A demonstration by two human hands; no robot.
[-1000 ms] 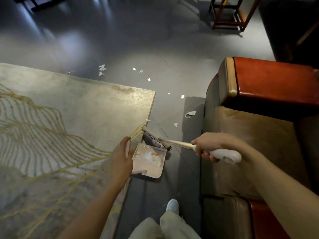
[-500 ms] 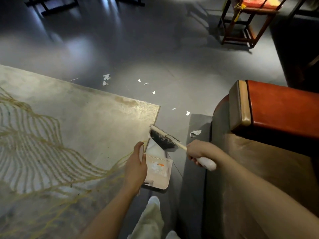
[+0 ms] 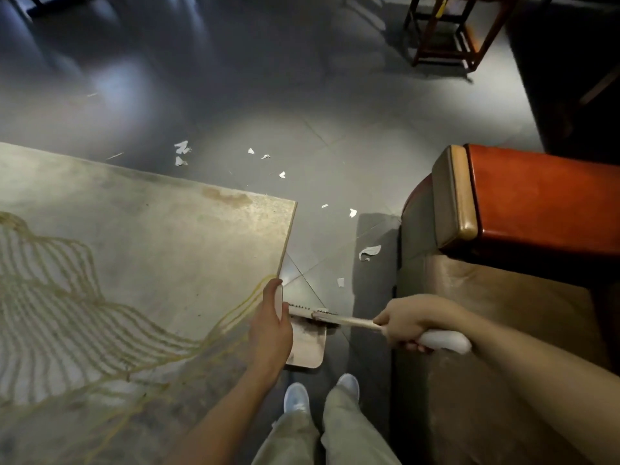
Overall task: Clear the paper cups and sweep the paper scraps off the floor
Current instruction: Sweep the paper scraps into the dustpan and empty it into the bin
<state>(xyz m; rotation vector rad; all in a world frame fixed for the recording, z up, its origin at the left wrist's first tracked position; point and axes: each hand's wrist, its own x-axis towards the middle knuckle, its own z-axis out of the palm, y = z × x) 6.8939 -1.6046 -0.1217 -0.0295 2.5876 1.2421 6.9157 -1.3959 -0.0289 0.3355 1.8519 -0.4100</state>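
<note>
My left hand [image 3: 270,325] grips the white handle of a beige dustpan [image 3: 308,347] that rests on the grey floor by the rug's edge. My right hand [image 3: 407,322] holds a hand brush [image 3: 322,313] by its white and wooden handle, the bristle head lying across the dustpan's front lip. White paper scraps lie ahead on the floor: a larger crumpled scrap [image 3: 369,252] near the sofa, a small scrap [image 3: 340,282] closer in, and several more scraps [image 3: 281,174] farther out. No paper cups are in view.
A beige rug with yellow line pattern [image 3: 134,263] fills the left. A brown and red leather sofa [image 3: 520,246] stands on the right. A wooden stool [image 3: 446,35] stands at the back. My feet [image 3: 318,394] are just behind the dustpan.
The brush head came down from above the dustpan to lie flat across its front lip. The dustpan stayed beside the rug's edge; the view tilted.
</note>
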